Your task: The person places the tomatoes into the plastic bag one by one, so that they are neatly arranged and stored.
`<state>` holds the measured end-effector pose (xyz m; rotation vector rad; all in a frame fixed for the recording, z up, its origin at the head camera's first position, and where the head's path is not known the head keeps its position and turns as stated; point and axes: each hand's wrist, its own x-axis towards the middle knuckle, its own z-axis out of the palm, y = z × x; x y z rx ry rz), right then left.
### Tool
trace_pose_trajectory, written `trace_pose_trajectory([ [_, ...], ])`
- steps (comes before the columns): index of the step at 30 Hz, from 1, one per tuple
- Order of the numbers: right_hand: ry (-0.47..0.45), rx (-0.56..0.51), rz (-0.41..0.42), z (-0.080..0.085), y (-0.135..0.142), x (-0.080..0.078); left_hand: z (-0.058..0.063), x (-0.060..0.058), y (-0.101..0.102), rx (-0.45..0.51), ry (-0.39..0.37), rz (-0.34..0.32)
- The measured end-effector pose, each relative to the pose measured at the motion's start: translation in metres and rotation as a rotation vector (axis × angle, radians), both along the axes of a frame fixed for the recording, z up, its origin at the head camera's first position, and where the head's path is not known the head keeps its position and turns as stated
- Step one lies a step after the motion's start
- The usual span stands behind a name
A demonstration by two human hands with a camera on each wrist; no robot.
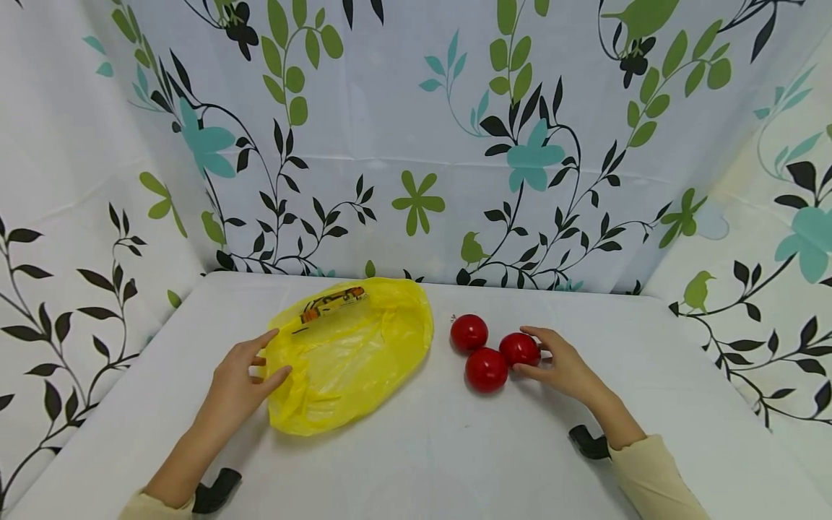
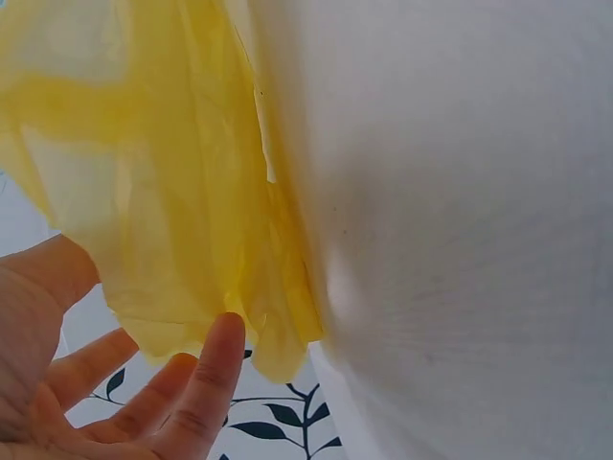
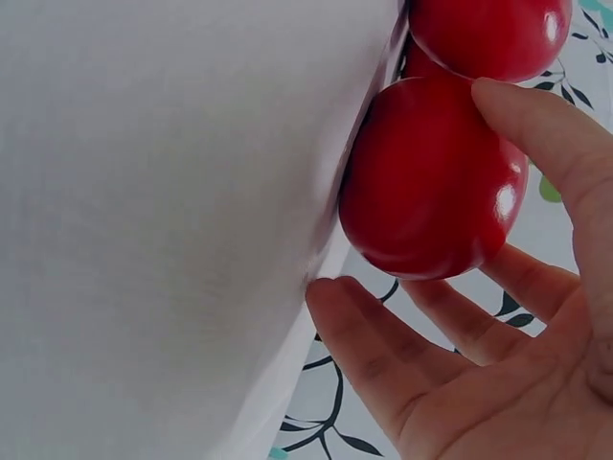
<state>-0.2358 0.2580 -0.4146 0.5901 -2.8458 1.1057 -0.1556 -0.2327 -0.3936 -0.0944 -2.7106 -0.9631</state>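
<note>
A crumpled yellow plastic bag (image 1: 364, 361) lies at centre left, dark and orange print near its top. My left hand (image 1: 243, 379) is at its left edge, thumb and fingers spread; in the left wrist view the fingertips (image 2: 228, 331) overlap the thin plastic. Three glossy red tomatoes lie clustered right of the bag: a back one (image 1: 469, 333), a front one (image 1: 486, 370) and a right one (image 1: 519, 349). My right hand (image 1: 557, 363) reaches around the right tomato. In the right wrist view its thumb is at the tomato's surface, while the forefinger stands apart from it.
All of this lies on a white-covered table (image 1: 416, 469). A curtain (image 1: 416, 144) printed with leaves, flowers and birds hangs behind the table and along both sides. Black wrist mounts (image 1: 217, 491) show beside both forearms.
</note>
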Motion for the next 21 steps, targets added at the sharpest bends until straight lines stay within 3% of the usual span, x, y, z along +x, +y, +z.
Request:
trace_pose_trajectory([
  [4, -0.017, -0.038, 0.002, 0.0004, -0.0015, -0.0001, -0.0006, -0.0008, -0.0011, -0.001, 0.056, -0.003],
  [9, -0.025, -0.073, 0.019, 0.0014, -0.0039, 0.0013, -0.001, -0.0013, -0.0021, 0.001, 0.043, -0.002],
  [21, -0.024, -0.056, -0.035, 0.0031, -0.0049, 0.0033, -0.0022, -0.0004, -0.0012, 0.012, 0.018, 0.001],
])
